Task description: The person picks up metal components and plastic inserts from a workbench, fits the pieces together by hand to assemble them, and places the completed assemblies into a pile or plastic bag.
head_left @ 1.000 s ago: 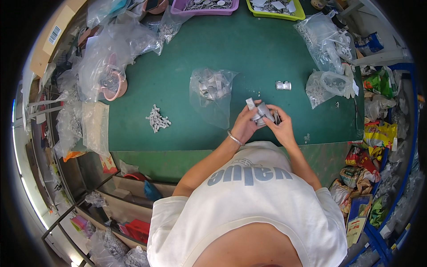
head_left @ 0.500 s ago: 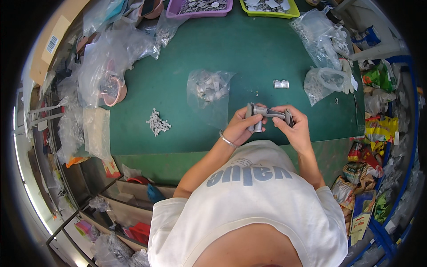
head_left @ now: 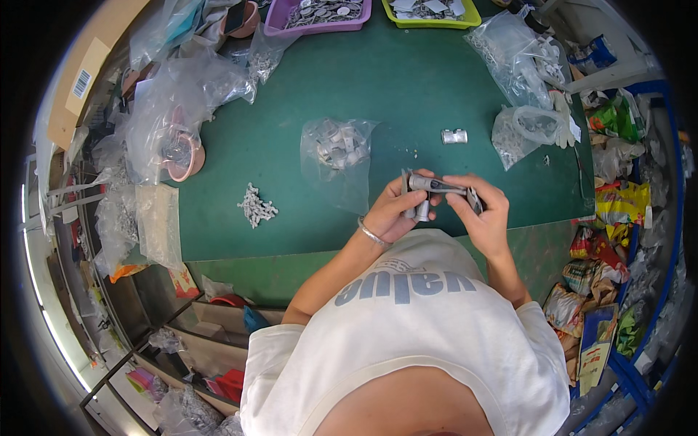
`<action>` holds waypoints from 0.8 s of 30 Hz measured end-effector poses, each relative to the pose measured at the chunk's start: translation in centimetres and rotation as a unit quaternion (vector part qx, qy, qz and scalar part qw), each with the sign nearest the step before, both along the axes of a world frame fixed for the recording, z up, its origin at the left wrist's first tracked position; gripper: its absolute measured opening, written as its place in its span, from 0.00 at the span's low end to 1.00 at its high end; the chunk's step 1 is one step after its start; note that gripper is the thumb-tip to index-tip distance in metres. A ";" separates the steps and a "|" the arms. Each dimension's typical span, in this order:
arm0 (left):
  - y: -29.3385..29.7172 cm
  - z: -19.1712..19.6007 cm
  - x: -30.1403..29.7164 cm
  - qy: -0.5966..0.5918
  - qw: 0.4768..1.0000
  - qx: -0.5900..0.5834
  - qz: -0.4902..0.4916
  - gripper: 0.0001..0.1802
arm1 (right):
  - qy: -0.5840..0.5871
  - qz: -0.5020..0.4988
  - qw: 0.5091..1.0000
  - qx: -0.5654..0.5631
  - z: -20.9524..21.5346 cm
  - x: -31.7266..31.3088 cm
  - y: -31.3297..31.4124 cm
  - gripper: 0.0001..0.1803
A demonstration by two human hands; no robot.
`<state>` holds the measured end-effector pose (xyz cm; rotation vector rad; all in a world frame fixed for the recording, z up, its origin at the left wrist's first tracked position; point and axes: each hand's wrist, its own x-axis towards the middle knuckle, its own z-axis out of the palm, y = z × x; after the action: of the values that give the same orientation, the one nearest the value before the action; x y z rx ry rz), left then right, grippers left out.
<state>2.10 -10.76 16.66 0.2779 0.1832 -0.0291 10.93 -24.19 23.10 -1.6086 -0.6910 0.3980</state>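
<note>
My left hand (head_left: 391,212) is wrapped around the thick end of a grey metal part (head_left: 422,183). That part has a round barrel, a stubby tube pointing down and a long narrow arm. At its other end, my right hand (head_left: 486,215) pinches the arm near a dark flat plate (head_left: 474,201). Both hands are closed and close together over the table's near edge. Beyond them lies a short silvery metal cylinder (head_left: 454,136). To the left, an open clear plastic bag (head_left: 336,156) holds several pale metal pieces. Fingers hide parts of the held piece.
A heap of small grey pieces (head_left: 257,206) lies on the green table (head_left: 291,87). A purple tray (head_left: 318,27) and a yellow-green tray (head_left: 432,22) stand at the far edge. Bagged parts (head_left: 518,138) lie right; a pink container (head_left: 190,161) stands left.
The long arm of the metal part has tilted slightly, and my right fingers have shifted along it toward the flat plate. The whole view has moved slightly.
</note>
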 end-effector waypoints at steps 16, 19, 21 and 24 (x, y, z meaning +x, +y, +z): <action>-3.3 -17.0 0.9 0.374 0.830 0.403 0.092 0.15 | -0.096 0.022 0.956 -0.277 -22.5 4.8 -2.7 0.30; -2.8 -19.8 -0.3 0.354 0.736 0.577 0.023 0.20 | -0.276 -0.076 0.900 -0.328 -20.6 8.5 -1.2 0.30; -3.1 -18.1 -0.8 0.308 0.657 0.686 0.048 0.23 | -0.344 -0.070 0.870 -0.346 -20.9 10.7 -0.3 0.30; -4.0 -15.6 -0.9 0.302 0.566 0.766 0.050 0.26 | -0.342 -0.041 0.876 -0.339 -23.0 12.2 -0.6 0.26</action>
<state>1.24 -14.78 1.11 2.0609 0.9197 0.1734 23.14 -24.75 0.09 -2.4879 -1.0797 -0.0326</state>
